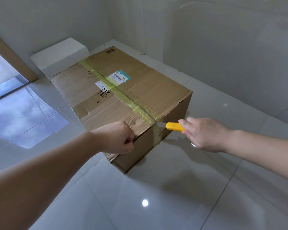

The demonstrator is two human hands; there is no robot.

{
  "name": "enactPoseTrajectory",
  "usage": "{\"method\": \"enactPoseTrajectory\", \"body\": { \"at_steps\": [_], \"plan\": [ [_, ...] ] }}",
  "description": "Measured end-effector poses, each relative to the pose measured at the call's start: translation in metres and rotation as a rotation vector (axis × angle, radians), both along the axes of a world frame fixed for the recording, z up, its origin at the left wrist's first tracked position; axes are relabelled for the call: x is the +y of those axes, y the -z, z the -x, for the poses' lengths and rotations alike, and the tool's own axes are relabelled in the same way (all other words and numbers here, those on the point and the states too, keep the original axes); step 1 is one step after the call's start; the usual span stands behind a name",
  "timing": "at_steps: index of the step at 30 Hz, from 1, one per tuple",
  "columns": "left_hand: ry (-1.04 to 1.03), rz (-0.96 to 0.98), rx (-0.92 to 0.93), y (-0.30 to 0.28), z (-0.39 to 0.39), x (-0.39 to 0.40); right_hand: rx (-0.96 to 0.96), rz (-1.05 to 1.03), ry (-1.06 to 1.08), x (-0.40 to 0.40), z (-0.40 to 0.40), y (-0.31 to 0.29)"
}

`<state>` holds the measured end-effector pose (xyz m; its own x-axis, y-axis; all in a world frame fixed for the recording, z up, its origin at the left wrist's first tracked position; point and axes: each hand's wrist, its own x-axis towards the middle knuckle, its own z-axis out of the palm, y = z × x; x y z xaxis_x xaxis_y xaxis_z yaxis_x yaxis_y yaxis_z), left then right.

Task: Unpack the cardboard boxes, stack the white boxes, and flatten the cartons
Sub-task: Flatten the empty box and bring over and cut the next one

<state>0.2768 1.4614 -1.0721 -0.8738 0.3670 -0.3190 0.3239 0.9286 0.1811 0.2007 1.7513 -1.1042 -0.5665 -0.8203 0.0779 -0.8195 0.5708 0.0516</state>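
A large brown cardboard box (140, 90) lies on the tiled floor, its top seam sealed with yellowish tape and bearing shipping labels. My left hand (116, 137) is curled into a fist against the box's near top edge; whether it pinches the cardboard I cannot tell. My right hand (204, 135) grips a yellow utility knife (175, 127), whose blade tip meets the tape at the near end of the seam. Behind the carton stands a white box (56, 55) against the wall.
Glossy grey floor tiles (156, 188) spread around the carton. White walls close in behind and to the right. At the far left a wooden door frame (12, 55) borders a bright opening.
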Motion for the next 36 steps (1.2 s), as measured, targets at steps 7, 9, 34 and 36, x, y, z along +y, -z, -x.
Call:
{"method": "enactPoseTrajectory", "body": {
  "at_steps": [7,9,34,36],
  "plan": [
    [0.035,-0.063,0.067,0.004,-0.002,-0.007,-0.073,-0.043,0.071,-0.009,-0.010,0.004],
    [0.048,-0.077,0.094,0.005,-0.003,-0.007,-0.065,-0.047,0.085,-0.004,-0.006,0.004],
    [-0.090,0.128,0.248,0.001,0.045,0.050,0.130,0.083,-0.116,0.029,0.006,0.003],
    [-0.080,0.129,0.197,0.001,0.050,0.051,0.128,0.081,-0.129,0.027,0.008,0.002]
  ]
}}
